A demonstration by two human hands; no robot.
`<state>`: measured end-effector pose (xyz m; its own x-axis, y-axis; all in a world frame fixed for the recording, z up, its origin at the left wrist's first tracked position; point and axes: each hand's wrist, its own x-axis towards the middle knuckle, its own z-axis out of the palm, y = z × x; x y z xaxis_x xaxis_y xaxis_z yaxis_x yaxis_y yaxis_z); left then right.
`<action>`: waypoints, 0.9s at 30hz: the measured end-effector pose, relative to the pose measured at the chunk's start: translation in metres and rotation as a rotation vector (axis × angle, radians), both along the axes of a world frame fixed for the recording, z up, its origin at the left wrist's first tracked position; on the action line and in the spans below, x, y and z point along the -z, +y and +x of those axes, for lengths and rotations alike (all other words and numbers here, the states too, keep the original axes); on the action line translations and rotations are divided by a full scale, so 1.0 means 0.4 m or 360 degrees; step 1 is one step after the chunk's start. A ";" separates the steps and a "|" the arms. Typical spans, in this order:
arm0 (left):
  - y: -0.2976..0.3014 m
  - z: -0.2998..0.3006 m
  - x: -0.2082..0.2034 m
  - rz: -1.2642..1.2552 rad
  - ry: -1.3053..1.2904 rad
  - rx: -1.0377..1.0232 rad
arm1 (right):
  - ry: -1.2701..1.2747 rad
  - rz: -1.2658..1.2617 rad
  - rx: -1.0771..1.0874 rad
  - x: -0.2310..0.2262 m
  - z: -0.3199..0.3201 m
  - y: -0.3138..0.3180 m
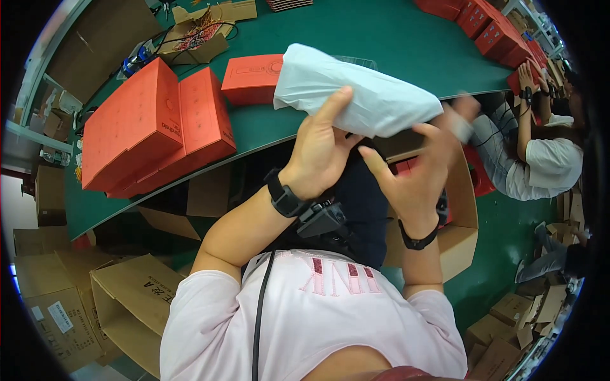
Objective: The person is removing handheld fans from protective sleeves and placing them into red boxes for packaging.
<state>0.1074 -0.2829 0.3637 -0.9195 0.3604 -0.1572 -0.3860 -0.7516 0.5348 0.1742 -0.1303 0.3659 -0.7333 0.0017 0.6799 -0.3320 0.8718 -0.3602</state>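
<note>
A white plastic mailing bag (356,92) is wrapped around a long, box-like item and held up over the near edge of the green table. What lies inside is hidden. My left hand (321,149) grips the bag from below, thumb on its near face and the other fingers beneath it. At the bag's right end is my right hand (419,178), with thumb and forefinger apart. Its outer fingers are smeared by motion, with a whitish blur beside them that I cannot make out. Just left of the bag lies a red box (251,79).
Stacked red boxes (143,127) stand on the table's left side, before an open carton of wires (197,41). More red boxes (492,32) line the far right, near a co-worker (546,152). An open carton (460,244) sits below my right arm; brown cartons (136,292) crowd the lower left.
</note>
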 end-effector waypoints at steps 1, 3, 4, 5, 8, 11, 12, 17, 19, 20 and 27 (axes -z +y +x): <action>0.003 0.014 -0.004 0.0003 0.0139 0.0014 | -0.0143 -0.0005 -0.0093 -0.015 -0.013 -0.008; 0.007 0.028 -0.011 -0.0062 0.0176 -0.0068 | -0.0073 -0.0227 -0.0341 -0.011 -0.058 -0.014; -0.003 0.027 0.003 -0.0111 0.0292 -0.0125 | -0.0210 -0.0479 -0.0474 0.005 -0.052 -0.002; -0.018 0.024 0.011 -0.0160 0.0412 -0.0203 | -0.0348 -0.0725 -0.0626 0.014 -0.043 0.011; -0.062 0.044 0.002 -0.0073 0.0461 0.0115 | -0.1412 -0.1670 -0.0806 -0.050 -0.007 0.047; -0.111 0.040 0.005 -0.0562 0.1008 0.0550 | -0.2169 -0.2473 -0.1111 0.058 -0.014 0.084; -0.125 0.035 -0.018 -0.0760 0.1222 0.0753 | -0.2239 -0.2805 -0.1219 0.109 -0.019 0.084; -0.092 -0.003 0.022 -0.1222 0.1554 0.0637 | -0.1913 -0.2768 -0.1361 0.192 -0.041 0.110; -0.081 -0.016 0.018 -0.0702 0.0685 0.0417 | -0.1647 -0.2184 -0.0911 0.112 -0.076 0.067; -0.074 -0.029 0.001 -0.0468 0.0334 0.0253 | -0.1344 -0.1949 -0.0717 0.077 -0.078 0.055; -0.094 -0.050 -0.075 -0.0005 -0.0036 0.0073 | 0.0566 -0.0649 -0.0517 -0.007 -0.066 0.058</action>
